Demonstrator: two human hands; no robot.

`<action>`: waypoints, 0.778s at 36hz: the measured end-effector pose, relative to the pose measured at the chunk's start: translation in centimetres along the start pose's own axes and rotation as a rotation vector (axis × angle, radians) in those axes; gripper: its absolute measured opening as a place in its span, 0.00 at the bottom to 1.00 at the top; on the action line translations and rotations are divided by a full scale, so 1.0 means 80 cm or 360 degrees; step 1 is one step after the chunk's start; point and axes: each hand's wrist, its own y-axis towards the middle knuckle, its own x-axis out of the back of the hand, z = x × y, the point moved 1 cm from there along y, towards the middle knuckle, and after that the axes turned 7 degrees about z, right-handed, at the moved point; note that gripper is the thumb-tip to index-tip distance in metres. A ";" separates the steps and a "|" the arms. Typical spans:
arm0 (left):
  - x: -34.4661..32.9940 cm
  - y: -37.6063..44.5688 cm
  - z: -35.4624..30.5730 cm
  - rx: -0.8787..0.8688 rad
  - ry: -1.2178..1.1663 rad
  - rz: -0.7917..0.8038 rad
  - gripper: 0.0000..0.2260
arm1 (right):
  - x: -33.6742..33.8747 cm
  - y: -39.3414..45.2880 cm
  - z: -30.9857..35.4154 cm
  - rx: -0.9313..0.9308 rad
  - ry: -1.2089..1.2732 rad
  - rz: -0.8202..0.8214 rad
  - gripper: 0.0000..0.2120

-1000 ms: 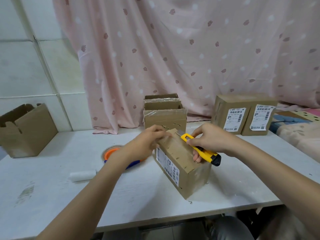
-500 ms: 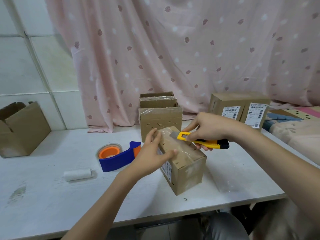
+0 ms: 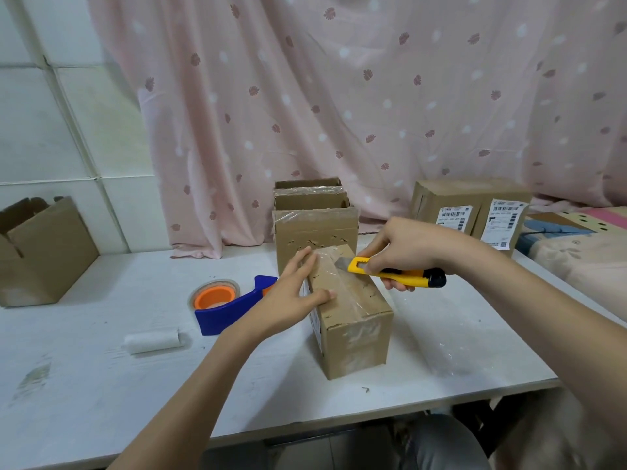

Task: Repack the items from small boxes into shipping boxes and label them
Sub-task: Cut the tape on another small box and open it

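Open carton (image 3: 40, 249) far left of box. Paper roll (image 3: 151, 340), tape dispenser (image 3: 230, 300) left of box. Left hand (image 3: 291, 293) flat on box (image 3: 349, 313), fingers straight (thumb on top). Box mid-table (image 3: 101, 385), taped. Right hand (image 3: 403, 249) grips knife (image 3: 393, 271), blade at box's far top edge. Labelled boxes (image 3: 471, 212) behind-right of box.

Both arms are bare, with no sleeves showing. The left hand (image 3: 294, 297) and the right hand (image 3: 403, 244) wear no gloves, rings or watch. Low down, the person's legs are in grey trousers (image 3: 437, 446).
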 end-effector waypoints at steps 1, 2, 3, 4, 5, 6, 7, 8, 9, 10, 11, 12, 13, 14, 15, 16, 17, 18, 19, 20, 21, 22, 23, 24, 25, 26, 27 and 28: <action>0.000 0.001 0.000 -0.0010 -0.0013 0.0001 0.36 | -0.001 0.001 0.001 -0.0007 -0.0009 0.0004 0.15; 0.000 0.001 0.000 -0.0019 -0.0018 0.0003 0.36 | -0.002 0.002 0.002 -0.0018 -0.0023 0.0012 0.14; 0.000 0.001 -0.001 -0.0025 -0.0012 0.0003 0.35 | -0.003 0.004 0.004 -0.0030 -0.0040 0.0021 0.13; 0.000 0.001 -0.003 -0.0028 0.0004 -0.0005 0.35 | -0.003 0.005 0.007 -0.0043 -0.0061 0.0032 0.12; 0.001 -0.001 -0.006 -0.0033 0.0032 -0.0022 0.35 | -0.003 0.007 0.010 -0.0056 -0.0085 0.0039 0.12; 0.001 -0.004 -0.009 -0.0050 0.0074 -0.0040 0.35 | -0.003 0.008 0.013 -0.0068 -0.0112 0.0040 0.11; 0.001 -0.008 -0.013 -0.0076 0.0116 -0.0043 0.36 | -0.002 0.009 0.015 -0.0076 -0.0136 0.0037 0.11; 0.001 -0.014 -0.017 -0.0103 0.0143 -0.0021 0.39 | -0.001 0.009 0.017 -0.0078 -0.0155 0.0034 0.11; -0.001 -0.019 -0.021 -0.0121 0.0161 0.0026 0.43 | -0.001 0.009 0.017 -0.0078 -0.0168 0.0030 0.11; -0.003 -0.025 -0.024 -0.0133 0.0195 0.0082 0.48 | 0.000 0.008 0.018 -0.0076 -0.0177 0.0029 0.10; -0.006 -0.029 -0.026 -0.0142 0.0250 0.0132 0.52 | 0.000 0.008 0.018 -0.0076 -0.0186 0.0030 0.10; -0.009 -0.031 -0.028 -0.0145 0.0302 0.0158 0.54 | 0.001 0.008 0.018 -0.0078 -0.0196 0.0029 0.09; -0.011 -0.031 -0.028 -0.0142 0.0330 0.0157 0.55 | 0.001 0.008 0.018 -0.0079 -0.0207 0.0027 0.09; -0.011 -0.031 -0.028 -0.0138 0.0344 0.0142 0.55 | 0.001 0.007 0.018 -0.0080 -0.0220 0.0027 0.09; -0.011 -0.030 -0.028 -0.0135 0.0351 0.0130 0.55 | 0.001 0.007 0.018 -0.0082 -0.0231 0.0028 0.09; -0.011 -0.029 -0.027 -0.0131 0.0359 0.0126 0.55 | 0.002 0.005 0.019 -0.0088 -0.0240 0.0034 0.09; -0.011 -0.028 -0.027 -0.0128 0.0364 0.0126 0.54 | 0.003 0.003 0.019 -0.0095 -0.0255 0.0051 0.09; -0.011 -0.028 -0.027 -0.0126 0.0367 0.0127 0.54 | 0.004 0.000 0.019 -0.0104 -0.0275 0.0077 0.09; -0.011 -0.028 -0.027 -0.0125 0.0371 0.0126 0.54 | 0.005 -0.003 0.019 -0.0114 -0.0296 0.0101 0.10; -0.011 -0.028 -0.027 -0.0125 0.0378 0.0121 0.53 | 0.006 -0.006 0.019 -0.0124 -0.0315 0.0117 0.10; -0.011 -0.028 -0.027 -0.0122 0.0385 0.0116 0.53 | 0.007 -0.008 0.019 -0.0131 -0.0330 0.0128 0.10; -0.011 -0.028 -0.028 -0.0115 0.0389 0.0116 0.53 | 0.007 -0.010 0.019 -0.0133 -0.0340 0.0139 0.10; -0.011 -0.027 -0.027 -0.0106 0.0390 0.0116 0.53 | 0.007 -0.013 0.019 -0.0132 -0.0344 0.0159 0.10; -0.011 -0.026 -0.027 -0.0101 0.0390 0.0110 0.53 | 0.007 -0.016 0.020 -0.0130 -0.0344 0.0196 0.10; -0.010 -0.025 -0.027 -0.0099 0.0391 0.0099 0.53 | 0.006 -0.019 0.021 -0.0129 -0.0344 0.0241 0.10; -0.009 -0.025 -0.026 -0.0097 0.0392 0.0092 0.53 | 0.004 -0.021 0.021 -0.0126 -0.0349 0.0272 0.11; -0.008 -0.023 -0.026 -0.0092 0.0390 0.0096 0.53 | 0.001 -0.023 0.021 -0.0123 -0.0358 0.0278 0.11; -0.007 -0.022 -0.026 -0.0085 0.0385 0.0107 0.53 | -0.002 -0.025 0.020 -0.0125 -0.0362 0.0262 0.11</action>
